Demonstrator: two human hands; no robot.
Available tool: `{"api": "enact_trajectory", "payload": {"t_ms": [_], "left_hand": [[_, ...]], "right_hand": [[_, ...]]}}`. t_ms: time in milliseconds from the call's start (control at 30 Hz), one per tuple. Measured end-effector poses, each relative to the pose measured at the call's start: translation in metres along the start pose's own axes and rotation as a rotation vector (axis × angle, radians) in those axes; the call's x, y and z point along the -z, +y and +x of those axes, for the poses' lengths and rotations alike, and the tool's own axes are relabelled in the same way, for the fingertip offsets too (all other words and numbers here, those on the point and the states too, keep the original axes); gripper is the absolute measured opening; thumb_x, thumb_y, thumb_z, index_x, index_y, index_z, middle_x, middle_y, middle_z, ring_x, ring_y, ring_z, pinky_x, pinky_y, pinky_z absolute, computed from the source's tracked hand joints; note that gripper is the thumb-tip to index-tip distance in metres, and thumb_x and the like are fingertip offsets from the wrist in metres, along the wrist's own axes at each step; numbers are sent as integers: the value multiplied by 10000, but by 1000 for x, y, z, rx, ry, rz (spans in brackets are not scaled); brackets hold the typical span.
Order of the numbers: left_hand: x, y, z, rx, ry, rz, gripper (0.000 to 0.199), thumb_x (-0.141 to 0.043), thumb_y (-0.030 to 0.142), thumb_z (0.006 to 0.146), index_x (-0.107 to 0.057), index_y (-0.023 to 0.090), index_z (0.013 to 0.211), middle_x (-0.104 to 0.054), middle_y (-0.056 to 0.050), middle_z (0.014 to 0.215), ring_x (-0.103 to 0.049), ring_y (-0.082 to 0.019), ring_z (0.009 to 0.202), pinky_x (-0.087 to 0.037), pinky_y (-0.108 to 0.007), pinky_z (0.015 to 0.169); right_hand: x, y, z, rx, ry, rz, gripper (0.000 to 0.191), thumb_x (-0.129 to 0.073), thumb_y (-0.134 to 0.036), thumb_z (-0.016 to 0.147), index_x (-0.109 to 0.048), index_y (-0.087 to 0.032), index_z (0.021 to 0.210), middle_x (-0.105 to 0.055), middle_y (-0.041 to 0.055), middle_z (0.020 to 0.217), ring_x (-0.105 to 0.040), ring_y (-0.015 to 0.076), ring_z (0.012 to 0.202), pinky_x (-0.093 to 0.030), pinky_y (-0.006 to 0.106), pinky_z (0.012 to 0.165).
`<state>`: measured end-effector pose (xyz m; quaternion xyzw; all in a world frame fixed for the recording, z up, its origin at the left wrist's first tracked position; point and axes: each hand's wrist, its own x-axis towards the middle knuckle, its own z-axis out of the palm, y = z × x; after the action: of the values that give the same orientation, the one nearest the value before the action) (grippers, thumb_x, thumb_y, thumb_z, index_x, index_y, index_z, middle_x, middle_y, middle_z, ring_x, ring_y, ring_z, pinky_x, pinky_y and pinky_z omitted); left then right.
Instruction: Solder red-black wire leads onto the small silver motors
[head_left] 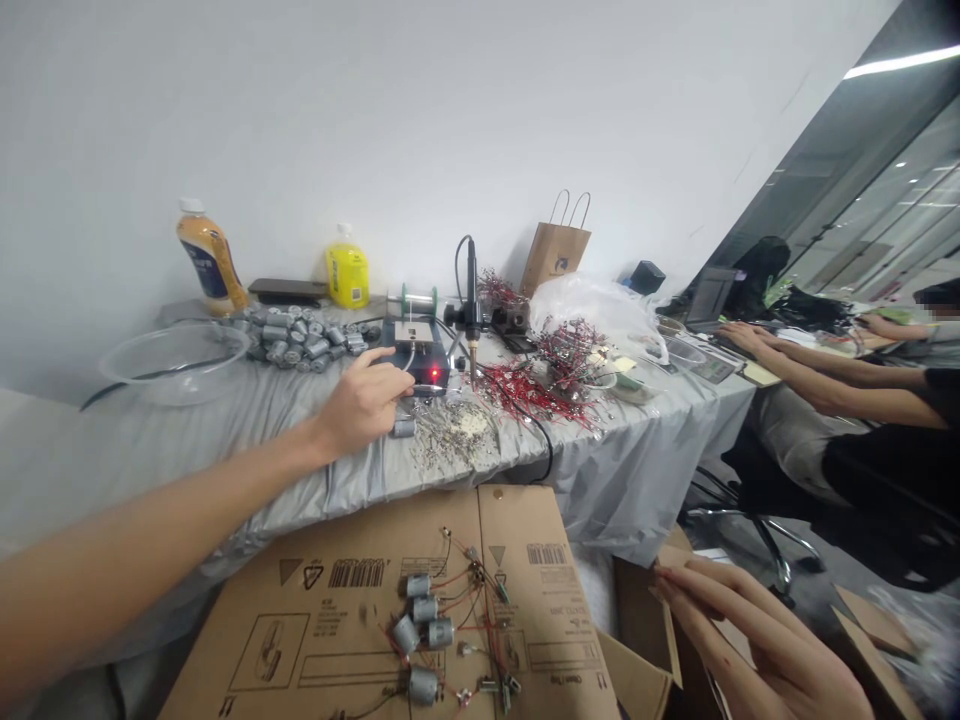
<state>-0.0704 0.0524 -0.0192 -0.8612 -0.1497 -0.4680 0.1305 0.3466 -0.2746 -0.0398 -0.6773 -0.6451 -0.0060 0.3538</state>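
My left hand is closed, its fingertips at the front of a dark soldering station with a lit red light. Whatever those fingers hold, if anything, is hidden. A small grey motor lies on the table just below them. Low on the right, my right hand has its fingertips brought together beside an open cardboard box; nothing can be made out in the pinch. Several wired motors lie on a flat carton in front of me. A soldering iron stands upright in its holder.
Piled grey motors, a clear plastic bowl, a yellow bottle and an orange bottle are at left. Red wires, a solder spool and a paper bag lie further right. Another person's arms are at the far right.
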Motion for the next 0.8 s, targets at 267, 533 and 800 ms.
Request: {"api": "enact_trajectory", "payload": {"t_ms": [267,533,800], "left_hand": [[1,1,2,-4,0,9,198,-640,150,1154,-700,145,965,-659,35,785,-661,-168,698,-625,-490,1056],[1,2,2,-1,5,20,210,-608,115,1153,-693,150,964,-654,38,779,-652,-167,688,-614,-495,1074],[0,3,1,3,-3,27,218,-577,48,1127,-684,152,968,-663,37,792,-652,-173,696,-581,-538,1136]], "right_hand": [[-1,-3,2,3,12,3,316,-749,-528,1031,-929,-297,1152,-863,106,1251,-843,327,1104,-721,363,856],[1,0,4,40,6,-11,312,-778,-530,1005,-927,-304,1159,-868,113,1227,-844,337,1093,-728,403,903],[-2,-1,3,30,-14,12,289,-759,-474,1029,-925,-294,1181,-864,110,1262,-850,327,1127,-731,351,910]]}}
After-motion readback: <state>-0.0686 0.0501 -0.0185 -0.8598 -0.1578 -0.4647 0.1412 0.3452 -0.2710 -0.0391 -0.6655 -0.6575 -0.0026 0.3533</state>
